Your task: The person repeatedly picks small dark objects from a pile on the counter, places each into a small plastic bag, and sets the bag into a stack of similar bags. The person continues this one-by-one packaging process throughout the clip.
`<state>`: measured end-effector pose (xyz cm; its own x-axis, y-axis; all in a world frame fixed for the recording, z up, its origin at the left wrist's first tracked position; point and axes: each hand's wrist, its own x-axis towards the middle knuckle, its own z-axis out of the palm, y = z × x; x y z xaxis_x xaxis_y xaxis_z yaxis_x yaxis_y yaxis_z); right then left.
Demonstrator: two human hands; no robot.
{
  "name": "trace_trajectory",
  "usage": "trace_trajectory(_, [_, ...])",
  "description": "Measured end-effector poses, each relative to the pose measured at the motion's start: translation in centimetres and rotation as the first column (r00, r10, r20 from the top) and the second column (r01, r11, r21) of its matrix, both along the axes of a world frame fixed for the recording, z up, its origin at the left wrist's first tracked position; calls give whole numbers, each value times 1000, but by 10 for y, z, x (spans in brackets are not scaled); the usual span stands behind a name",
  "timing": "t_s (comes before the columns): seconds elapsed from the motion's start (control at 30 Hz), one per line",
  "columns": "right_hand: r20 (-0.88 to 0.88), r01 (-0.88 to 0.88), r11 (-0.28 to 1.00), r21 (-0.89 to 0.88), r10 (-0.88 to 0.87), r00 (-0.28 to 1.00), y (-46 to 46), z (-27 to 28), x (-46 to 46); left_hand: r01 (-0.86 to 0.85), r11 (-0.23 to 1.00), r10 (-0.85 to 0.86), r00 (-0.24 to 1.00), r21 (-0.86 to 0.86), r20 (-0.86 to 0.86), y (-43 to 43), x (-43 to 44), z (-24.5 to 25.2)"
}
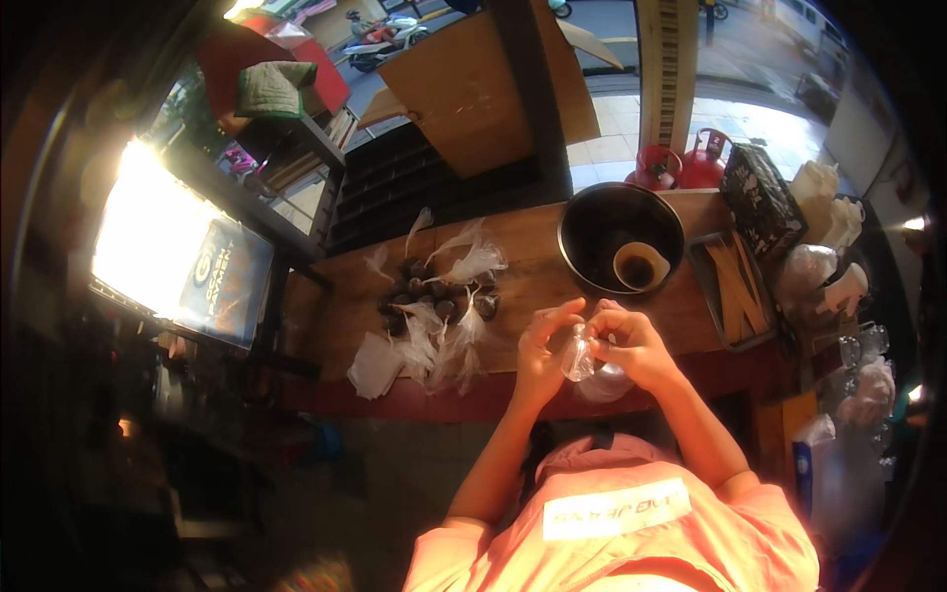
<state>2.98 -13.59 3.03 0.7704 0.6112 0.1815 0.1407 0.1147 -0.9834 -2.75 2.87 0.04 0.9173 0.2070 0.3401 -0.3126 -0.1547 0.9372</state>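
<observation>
A small clear plastic bag (578, 357) is between my hands at the front edge of the wooden table (529, 259). My right hand (629, 342) pinches the bag near its top with thumb and fingers. On the bag's other side, my left hand (546, 346) has its fingers around it; some fingertips are hidden. Another clear plastic piece (607, 383) shows below my right hand. Just beyond my hands stands a deep metal pot (584, 251), dark inside, with a pale cup (662, 259) in it. Several small knotted plastic bags with dark contents (418, 288) lie to the left.
White plastic sheets or bags (375, 366) lie at the table's front left. Right of the pot is a metal tray (703, 288) holding flat wooden strips (729, 288). Behind stand a dark patterned box (762, 192) and red gas cylinders (703, 164). Cardboard (466, 96) leans at the back.
</observation>
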Motion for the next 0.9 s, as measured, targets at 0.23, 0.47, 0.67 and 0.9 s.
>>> trace_trajectory(0.23, [-109, -152, 982, 111, 164, 980, 1, -7, -4, -106, 968, 113, 993, 229, -19, 27, -1, 8])
trace_trajectory(0.47, [-318, -128, 979, 160, 173, 932, -1, -3, 2, -107, 883, -11, 969, 456, 247, 19, 11, -7])
trace_trajectory(0.67, [175, 34, 993, -116, -13, 985, -1, -1, -2, 40, 810, -192, 961, -586, -199, 34, 7, 16])
trace_trajectory(0.9, [828, 348, 930, -116, -102, 552, 4, 10, -18, 16, 748, -178, 968, -663, -177, 32, 23, 42])
